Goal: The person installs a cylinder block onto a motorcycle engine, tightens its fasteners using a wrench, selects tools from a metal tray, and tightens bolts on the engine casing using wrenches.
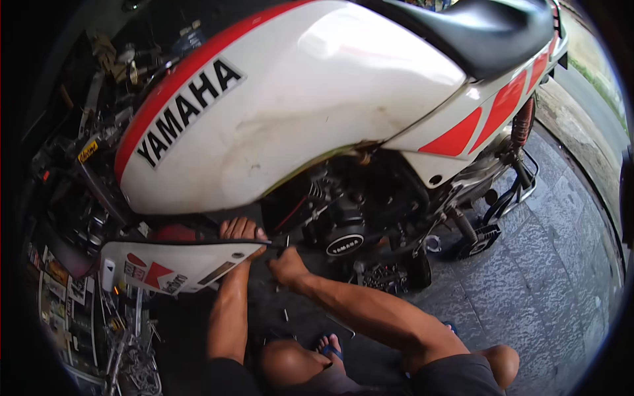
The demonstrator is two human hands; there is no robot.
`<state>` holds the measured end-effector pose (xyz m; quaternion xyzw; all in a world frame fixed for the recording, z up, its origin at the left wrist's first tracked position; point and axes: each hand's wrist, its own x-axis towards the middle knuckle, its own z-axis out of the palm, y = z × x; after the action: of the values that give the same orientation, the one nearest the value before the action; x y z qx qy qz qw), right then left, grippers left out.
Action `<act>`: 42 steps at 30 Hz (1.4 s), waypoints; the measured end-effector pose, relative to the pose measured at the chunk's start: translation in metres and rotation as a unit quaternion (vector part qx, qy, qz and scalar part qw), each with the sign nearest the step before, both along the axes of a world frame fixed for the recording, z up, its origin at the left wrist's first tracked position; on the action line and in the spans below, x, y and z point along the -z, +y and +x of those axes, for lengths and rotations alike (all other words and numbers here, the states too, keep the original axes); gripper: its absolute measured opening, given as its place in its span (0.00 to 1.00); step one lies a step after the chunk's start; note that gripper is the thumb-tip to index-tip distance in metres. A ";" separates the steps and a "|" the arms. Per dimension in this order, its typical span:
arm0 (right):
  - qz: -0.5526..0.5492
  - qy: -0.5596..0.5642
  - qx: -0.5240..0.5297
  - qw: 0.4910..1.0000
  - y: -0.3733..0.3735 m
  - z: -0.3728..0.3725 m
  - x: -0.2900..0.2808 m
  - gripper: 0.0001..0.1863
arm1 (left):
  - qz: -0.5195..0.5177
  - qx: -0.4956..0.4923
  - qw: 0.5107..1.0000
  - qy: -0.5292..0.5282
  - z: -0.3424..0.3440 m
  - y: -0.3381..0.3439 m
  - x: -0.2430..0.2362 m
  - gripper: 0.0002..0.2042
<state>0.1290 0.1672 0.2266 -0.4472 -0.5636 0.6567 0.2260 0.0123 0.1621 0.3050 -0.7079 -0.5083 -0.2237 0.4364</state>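
My left hand point(243, 232) is closed on the upper right end of a loose-looking white side panel point(198, 257) with red decals, below the white and red fuel tank point(317, 99) of a motorcycle. Just right of the panel's end, my right hand point(286, 267) grips a small, slender dark tool point(286, 243), pointing upward; its tip is hard to make out. The black engine point(350, 211) sits right beside that hand, partly shaded under the tank.
The black seat point(495, 33) is at top right. Motorcycle parts point(129, 343) crowd the left. A tray of small metal parts point(380, 277) lies under the engine. My sandaled foot point(330, 350) rests on the tiled floor point(541, 284); a kerb and road show at far right.
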 end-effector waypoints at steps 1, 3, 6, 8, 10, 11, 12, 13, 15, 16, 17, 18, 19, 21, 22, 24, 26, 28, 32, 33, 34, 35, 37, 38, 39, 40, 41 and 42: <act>-0.027 0.038 -0.025 0.999 0.007 0.000 0.003 0.26 | 0.004 -0.010 1.000 -0.003 0.003 0.004 -0.004 0.12; -0.071 0.102 -0.040 0.991 0.001 -0.001 0.000 0.24 | -0.005 -0.027 1.000 -0.006 -0.003 -0.002 -0.009 0.12; -0.148 0.184 -0.028 0.971 0.003 0.018 -0.023 0.20 | -0.058 0.006 0.998 -0.035 -0.006 -0.007 -0.002 0.10; -0.219 0.203 -0.001 0.955 -0.002 0.028 -0.037 0.18 | -0.094 0.095 0.979 -0.155 0.007 -0.029 -0.003 0.10; -0.231 0.257 0.031 0.938 0.004 0.030 -0.019 0.16 | -0.076 0.274 0.834 -0.472 0.011 -0.056 0.070 0.21; -0.236 0.309 0.064 0.919 0.017 0.033 -0.007 0.16 | -0.055 0.282 0.815 -0.503 0.035 -0.059 0.074 0.27; -0.178 0.257 0.038 0.949 0.014 0.031 -0.012 0.15 | -0.053 0.343 0.757 -0.554 0.044 -0.067 0.075 0.31; -0.184 0.259 0.039 0.947 0.006 0.031 -0.015 0.15 | -0.059 0.339 0.758 -0.554 0.055 -0.071 0.077 0.31; -0.016 0.190 0.015 0.981 0.004 0.035 -0.022 0.17 | 0.009 0.442 0.611 -0.656 0.076 -0.063 0.075 0.31; 0.024 0.202 0.007 0.979 0.010 0.031 -0.010 0.19 | 0.000 0.445 0.606 -0.660 0.079 -0.061 0.075 0.31; 0.022 0.199 0.018 0.980 0.014 0.030 0.002 0.19 | 0.007 0.479 0.583 -0.656 0.081 -0.057 0.075 0.30; -0.002 0.193 -0.014 0.981 0.014 0.033 -0.002 0.20 | 0.012 0.508 0.557 -0.657 0.078 -0.057 0.082 0.29; -0.025 0.185 -0.049 0.981 0.017 0.039 -0.007 0.21 | 0.006 0.507 0.548 -0.665 0.071 -0.062 0.087 0.29; -0.022 0.166 -0.075 0.983 0.016 0.034 -0.005 0.21 | 0.055 0.516 0.548 -0.656 0.034 -0.086 0.093 0.27; -0.007 0.167 -0.083 0.983 0.013 0.029 -0.004 0.16 | 0.080 0.524 0.529 -0.663 0.015 -0.097 0.100 0.25; 0.021 0.182 -0.107 0.977 0.021 0.022 0.013 0.10 | 0.080 0.559 0.518 -0.642 0.047 -0.071 0.095 0.22; 0.012 0.155 -0.102 0.983 0.010 0.031 -0.012 0.09 | 0.144 0.567 0.391 -0.711 0.080 -0.059 0.072 0.21; 0.152 0.113 -0.149 0.971 0.030 0.041 -0.011 0.10 | 0.092 0.552 0.415 -0.717 0.072 -0.072 0.090 0.21; 0.052 0.102 -0.120 0.986 0.027 0.032 0.004 0.14 | 0.285 0.596 0.184 -0.728 0.055 -0.074 0.100 0.20; 0.048 0.105 -0.122 0.986 0.023 0.031 0.011 0.14 | 0.298 0.606 0.017 -0.737 0.068 -0.081 0.092 0.20; 0.199 0.082 -0.134 0.967 0.020 0.032 0.019 0.14 | 0.330 0.594 -0.157 -0.717 0.084 -0.084 0.084 0.20; 0.177 0.085 -0.159 0.967 0.025 0.031 0.008 0.13 | 0.243 0.627 0.072 -0.737 0.070 -0.071 0.088 0.19; 0.156 0.055 -0.180 0.970 0.031 0.051 -0.009 0.14 | 0.050 0.556 0.494 -0.667 0.079 -0.067 0.098 0.17; 0.143 0.018 -0.194 0.970 0.025 0.062 -0.014 0.14 | 0.035 0.562 0.475 -0.677 0.073 -0.071 0.095 0.16; 0.113 0.025 -0.132 0.984 0.025 0.052 -0.012 0.14 | 0.021 0.554 0.463 -0.691 0.058 -0.082 0.090 0.15; 0.096 0.047 -0.118 0.987 0.025 0.044 -0.012 0.14 | 0.126 0.406 0.606 -0.672 0.048 -0.077 0.089 0.15; 0.078 0.063 -0.109 0.989 0.027 0.043 -0.013 0.14 | 0.150 0.400 0.623 -0.655 0.063 -0.066 0.087 0.15; 0.111 0.038 -0.119 0.986 0.026 0.045 -0.017 0.15 | 0.171 0.391 0.645 -0.635 0.080 -0.058 0.077 0.15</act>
<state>0.1740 0.1928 0.2440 -0.3238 -0.6731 0.6289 0.2159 0.0919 0.1039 0.2281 -0.4384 -0.2900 -0.8507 -0.0080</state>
